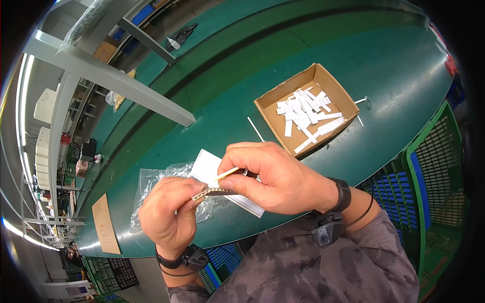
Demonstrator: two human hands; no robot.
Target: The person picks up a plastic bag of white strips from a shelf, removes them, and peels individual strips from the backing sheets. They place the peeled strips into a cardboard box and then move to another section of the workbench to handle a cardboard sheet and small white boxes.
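Between the fingertips of my left hand [169, 214] is one end of a thin, dark-faced strip with a beige, notched edge [202, 194]. My right hand [273, 174] is closed at the strip's other end, thumb and forefinger pinching a thin pale yellow piece [228, 173] just above it. What the yellow piece is I cannot make out. Beneath my hands lie a white printed sheet [203, 164] and a crumpled clear plastic bag [147, 184]. Beyond my right hand stands an open cardboard box [270, 106] holding a heap of white printed strips [303, 111].
The green table [227, 113] curves around me. A flat cardboard piece [104, 224] lies at its left end. Thin white sticks [256, 129] rest near the box. Green crates [422, 192] with blue slats stand at the right. A grey metal frame [126, 86] rises at the left.
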